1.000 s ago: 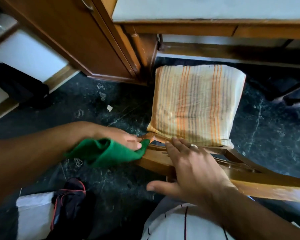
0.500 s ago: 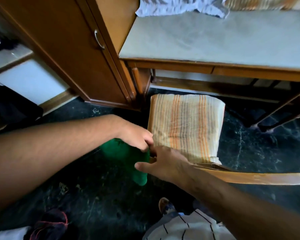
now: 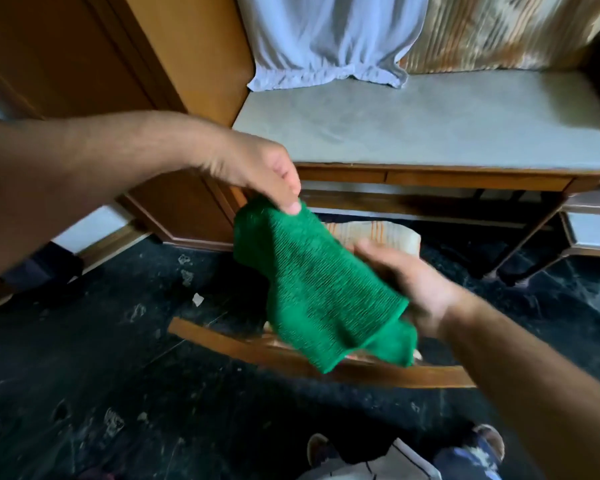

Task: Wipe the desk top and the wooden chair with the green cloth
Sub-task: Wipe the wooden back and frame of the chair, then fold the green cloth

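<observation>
The green cloth (image 3: 317,292) hangs in the air in front of me, spread between both hands. My left hand (image 3: 269,174) pinches its top corner. My right hand (image 3: 413,285) grips its lower right side, with the fingers partly hidden behind the fabric. Below the cloth lies the curved top rail of the wooden chair (image 3: 222,341), and a striped cushion (image 3: 378,233) shows on its seat. The pale grey desk top (image 3: 430,123) with its wooden edge is beyond and above my hands.
A wooden cupboard (image 3: 94,64) stands to the left of the desk. White and striped curtains (image 3: 333,39) hang onto the desk's back. The floor is dark marble (image 3: 118,375) with small scraps on it. My feet and trousers show at the bottom.
Both hands have left the chair's rail and risen. The cloth, bunched in my left hand before, is now lifted and held by both hands. The view has tilted up toward the desk.
</observation>
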The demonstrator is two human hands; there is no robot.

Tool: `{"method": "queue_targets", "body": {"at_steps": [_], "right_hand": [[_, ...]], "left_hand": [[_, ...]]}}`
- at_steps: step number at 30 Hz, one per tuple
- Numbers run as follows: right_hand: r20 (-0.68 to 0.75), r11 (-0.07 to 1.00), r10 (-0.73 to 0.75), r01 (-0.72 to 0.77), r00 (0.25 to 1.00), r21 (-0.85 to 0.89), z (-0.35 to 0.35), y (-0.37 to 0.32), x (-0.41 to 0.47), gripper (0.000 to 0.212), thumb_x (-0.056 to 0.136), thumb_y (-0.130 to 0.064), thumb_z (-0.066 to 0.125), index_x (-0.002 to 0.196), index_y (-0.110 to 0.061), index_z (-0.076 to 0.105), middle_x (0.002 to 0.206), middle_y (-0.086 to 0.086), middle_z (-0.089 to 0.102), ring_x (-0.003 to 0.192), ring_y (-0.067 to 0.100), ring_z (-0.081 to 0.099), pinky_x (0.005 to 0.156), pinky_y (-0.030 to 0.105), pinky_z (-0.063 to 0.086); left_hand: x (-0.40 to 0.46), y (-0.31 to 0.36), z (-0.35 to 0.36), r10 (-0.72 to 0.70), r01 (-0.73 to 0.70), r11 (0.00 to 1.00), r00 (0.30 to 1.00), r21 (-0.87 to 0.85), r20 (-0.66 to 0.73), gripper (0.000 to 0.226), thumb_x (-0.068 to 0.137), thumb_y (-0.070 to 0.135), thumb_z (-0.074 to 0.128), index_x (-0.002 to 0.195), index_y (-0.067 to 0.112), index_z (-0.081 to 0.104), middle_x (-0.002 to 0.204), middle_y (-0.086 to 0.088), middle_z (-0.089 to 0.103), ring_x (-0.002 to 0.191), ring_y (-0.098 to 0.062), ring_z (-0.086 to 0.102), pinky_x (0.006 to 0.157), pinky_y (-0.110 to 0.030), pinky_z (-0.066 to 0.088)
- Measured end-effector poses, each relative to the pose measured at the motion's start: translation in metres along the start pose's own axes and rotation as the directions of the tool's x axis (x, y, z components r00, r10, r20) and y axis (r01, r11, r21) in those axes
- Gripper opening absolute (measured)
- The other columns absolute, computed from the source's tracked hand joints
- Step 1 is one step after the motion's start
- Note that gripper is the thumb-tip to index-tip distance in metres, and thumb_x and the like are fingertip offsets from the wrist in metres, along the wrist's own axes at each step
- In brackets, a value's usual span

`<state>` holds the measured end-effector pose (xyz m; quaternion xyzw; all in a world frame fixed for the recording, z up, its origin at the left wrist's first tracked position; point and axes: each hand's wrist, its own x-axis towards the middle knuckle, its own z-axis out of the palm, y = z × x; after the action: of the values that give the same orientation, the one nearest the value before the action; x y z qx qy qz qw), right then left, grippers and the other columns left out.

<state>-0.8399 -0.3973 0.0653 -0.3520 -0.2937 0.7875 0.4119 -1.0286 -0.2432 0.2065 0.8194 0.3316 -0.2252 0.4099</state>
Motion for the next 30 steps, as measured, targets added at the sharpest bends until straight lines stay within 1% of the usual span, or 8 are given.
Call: {"method": "queue_targets", "body": {"at_steps": [4,7,10,13,16,20,24,30], "right_hand": [[0.028,0.976,-0.02,0.013,0.999,0.216,-0.08,-0.042,-0.059,0.066,0.059,-0.054,0.088,0.109,-0.012,0.077,0.105,0.015,0.076,0.092,0.032,0.074,0.075,0.047,0.06],[-0.092,0.966,-0.08,0.099,0.993,0.239,-0.144,-0.078,-0.1,0.064,0.068,-0.049,0.083,0.121,-0.015,0.071,0.117,0.013,0.072,0.1,0.031,0.071,0.078,0.057,0.059],[-0.293,0.971,-0.055,0.119,0.955,0.205,-0.204,-0.113,-0.135,0.031,0.081,-0.035,0.065,0.103,-0.017,0.078,0.107,0.009,0.074,0.093,0.026,0.073,0.08,0.058,0.058],[-0.343,0.976,0.011,0.064,0.939,0.207,-0.264,-0.136,-0.17,0.043,0.084,-0.04,0.062,0.122,-0.018,0.067,0.121,0.008,0.071,0.108,0.03,0.069,0.089,0.061,0.053],[-0.278,0.972,-0.068,0.127,0.958,0.2,-0.31,-0.155,-0.203,0.062,0.078,-0.058,0.071,0.132,-0.026,0.063,0.132,0.007,0.066,0.121,0.03,0.062,0.087,0.054,0.054],[-0.41,0.972,-0.069,0.154,0.91,0.178,-0.352,-0.159,-0.217,0.041,0.085,-0.032,0.072,0.124,-0.021,0.067,0.124,0.007,0.071,0.109,0.025,0.069,0.077,0.054,0.057],[-0.626,0.975,-0.114,0.208,0.772,0.079,-0.402,-0.165,-0.23,0.024,0.097,-0.011,0.059,0.12,-0.016,0.065,0.109,0.008,0.076,0.096,0.024,0.074,0.066,0.046,0.06],[-0.789,0.952,-0.184,0.306,0.586,0.004,-0.482,-0.193,-0.249,0.018,0.096,-0.012,0.061,0.112,-0.016,0.069,0.106,0.009,0.077,0.093,0.026,0.074,0.075,0.051,0.06]], "left_hand": [[0.057,0.039,0.007,-0.054,-0.108,0.892,0.939,-0.439,-0.341,0.011,0.073,0.038,0.081,0.074,0.027,0.08,0.078,0.002,0.078,0.069,-0.008,0.073,0.06,-0.015,0.053],[0.113,0.077,0.022,-0.121,-0.19,0.756,0.9,-0.627,-0.418,0.021,0.06,0.043,0.083,0.076,0.028,0.081,0.084,0.0,0.079,0.075,-0.01,0.075,0.061,-0.019,0.057],[0.16,0.112,0.045,-0.073,-0.242,0.613,0.931,-0.752,-0.359,0.064,0.042,0.038,0.097,0.101,0.02,0.077,0.101,-0.005,0.078,0.089,-0.018,0.075,0.07,-0.028,0.06],[0.21,0.151,0.065,0.007,-0.288,0.536,0.941,-0.794,-0.338,0.095,0.04,0.029,0.1,0.127,0.013,0.063,0.118,-0.011,0.071,0.106,-0.025,0.069,0.083,-0.036,0.059],[0.256,0.188,0.073,0.028,-0.426,0.304,0.898,-0.852,-0.439,0.083,0.048,0.031,0.095,0.125,0.017,0.067,0.122,-0.011,0.07,0.11,-0.027,0.068,0.089,-0.042,0.056],[0.318,0.238,0.108,-0.129,-0.299,-0.091,0.949,-0.95,-0.286,0.039,0.07,0.033,0.077,0.104,0.012,0.079,0.111,-0.016,0.075,0.097,-0.033,0.074,0.074,-0.05,0.06],[0.377,0.275,0.131,-0.293,-0.363,0.027,0.888,-0.931,-0.355,0.028,0.085,0.011,0.065,0.112,0.006,0.071,0.118,-0.021,0.072,0.096,-0.034,0.074,0.073,-0.045,0.061],[0.463,0.329,0.11,-0.265,-0.39,0.068,0.88,-0.918,-0.393,0.021,0.09,0.001,0.06,0.107,0.008,0.071,0.108,-0.016,0.076,0.095,-0.031,0.075,0.085,-0.049,0.057]]}}
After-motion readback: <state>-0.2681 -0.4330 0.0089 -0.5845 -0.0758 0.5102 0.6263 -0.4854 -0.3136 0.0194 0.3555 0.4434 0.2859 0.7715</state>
